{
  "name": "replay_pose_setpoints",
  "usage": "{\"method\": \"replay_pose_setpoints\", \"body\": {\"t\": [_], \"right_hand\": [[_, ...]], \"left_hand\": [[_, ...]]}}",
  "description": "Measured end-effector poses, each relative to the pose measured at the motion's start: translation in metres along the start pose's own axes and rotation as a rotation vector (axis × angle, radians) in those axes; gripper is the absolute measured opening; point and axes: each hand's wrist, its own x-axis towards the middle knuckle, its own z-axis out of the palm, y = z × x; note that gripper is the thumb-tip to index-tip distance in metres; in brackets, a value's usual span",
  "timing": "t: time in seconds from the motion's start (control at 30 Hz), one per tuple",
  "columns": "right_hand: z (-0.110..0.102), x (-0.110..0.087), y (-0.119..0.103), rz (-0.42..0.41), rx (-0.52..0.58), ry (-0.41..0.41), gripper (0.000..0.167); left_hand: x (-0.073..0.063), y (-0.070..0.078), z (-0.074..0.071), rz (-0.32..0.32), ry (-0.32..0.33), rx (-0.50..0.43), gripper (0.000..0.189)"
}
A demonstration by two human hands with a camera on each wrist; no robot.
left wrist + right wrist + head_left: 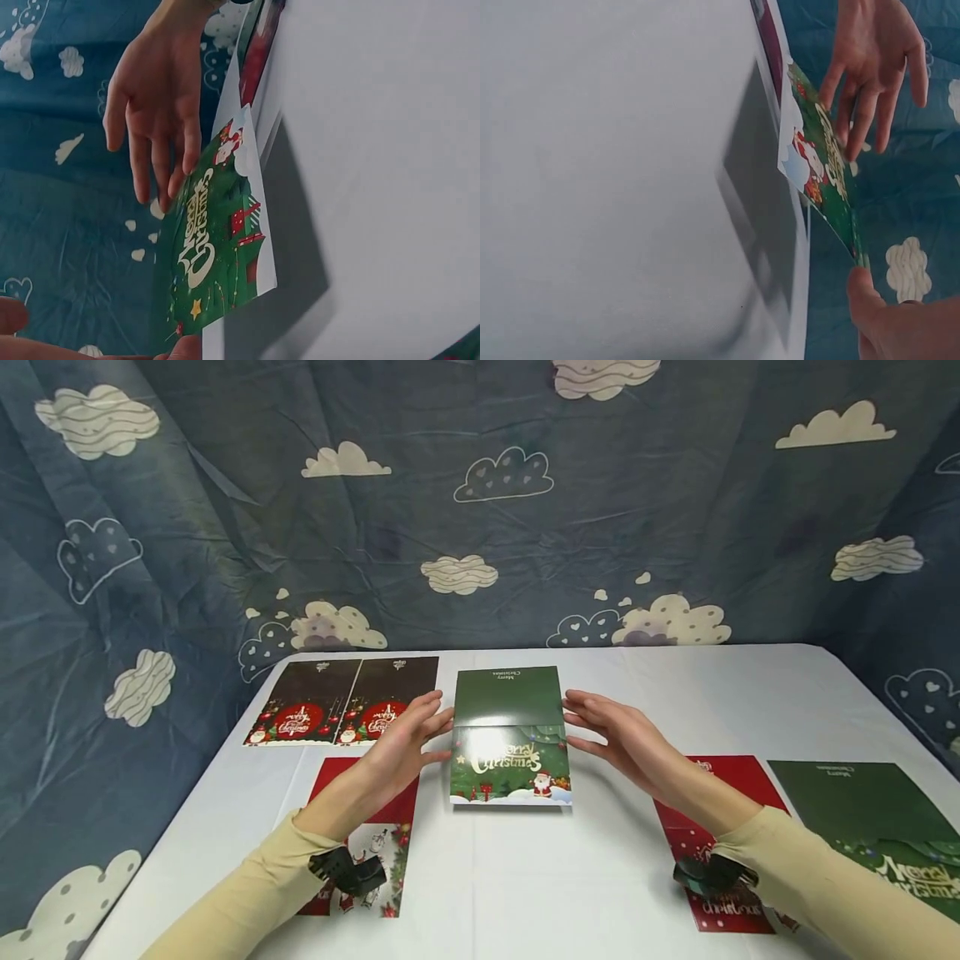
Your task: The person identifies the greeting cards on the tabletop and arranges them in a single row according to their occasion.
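Note:
A green Christmas card (510, 697) with a Santa and gold lettering is at the middle of the white table. Its front edge stands off the tabletop, with a shadow beneath in both wrist views. My left hand (401, 739) is at the card's left side, fingers extended and fingertips right at the edge. On the opposite side my right hand (622, 731) has its fingers spread and straight, close to the right edge. In the right wrist view, the right thumb (862, 289) overlaps the card's corner.
Two dark brown Christmas cards (318, 677) lie at the back left. A red card with a white panel (393, 802) is under my left forearm, another red card (738, 777) under my right. One more green card (862, 797) lies far right. A cloud-patterned curtain (510, 543) hangs behind.

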Motion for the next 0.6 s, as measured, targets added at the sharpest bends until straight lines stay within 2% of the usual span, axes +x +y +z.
{"method": "replay_pose_setpoints", "body": {"t": [0.37,0.6], "right_hand": [[0.002,0.036,0.003,0.014,0.092,0.007,0.055],[0.005,0.058,0.008,0.014,0.090,-0.011,0.055]], "left_hand": [[0.022,0.007,-0.022,-0.008,0.035,0.016,0.063],[0.035,0.007,-0.035,-0.016,0.058,0.042,0.063]]}}
